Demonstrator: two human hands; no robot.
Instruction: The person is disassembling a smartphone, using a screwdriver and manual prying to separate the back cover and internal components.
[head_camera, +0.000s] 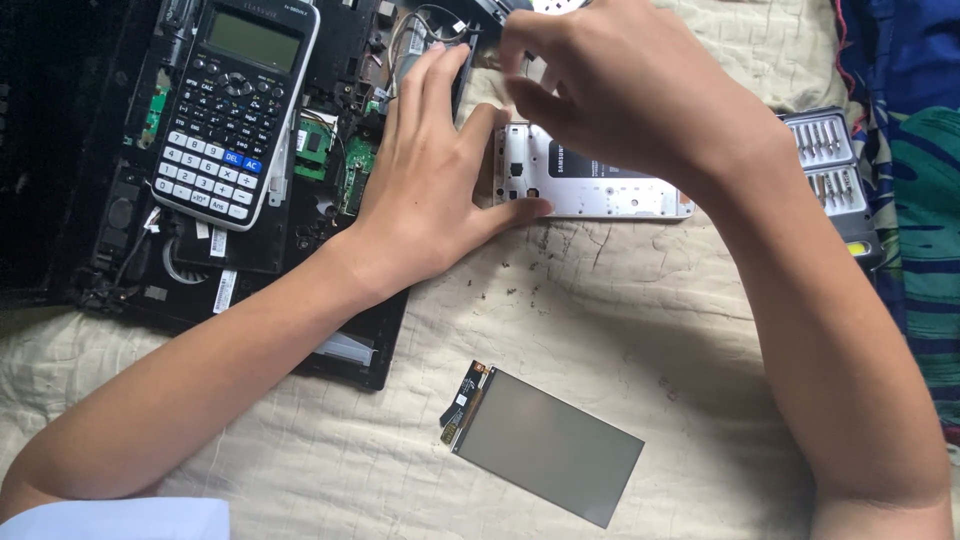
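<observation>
An opened smartphone body (600, 190), silver frame with a dark battery showing, lies on the quilted cloth. My left hand (430, 190) lies flat beside it, the thumb pressed against its near left edge. My right hand (610, 90) hovers over the phone's upper part with fingers curled together; whether it pinches a small tool or part is hidden. A detached grey display panel (548, 447) with a dark ribbon connector lies apart on the cloth near me.
An opened black laptop chassis (120, 250) with exposed green boards sits at the left, a scientific calculator (235, 110) resting on it. A screwdriver bit set (830, 165) lies at the right. Blue patterned fabric (925, 180) borders the right edge.
</observation>
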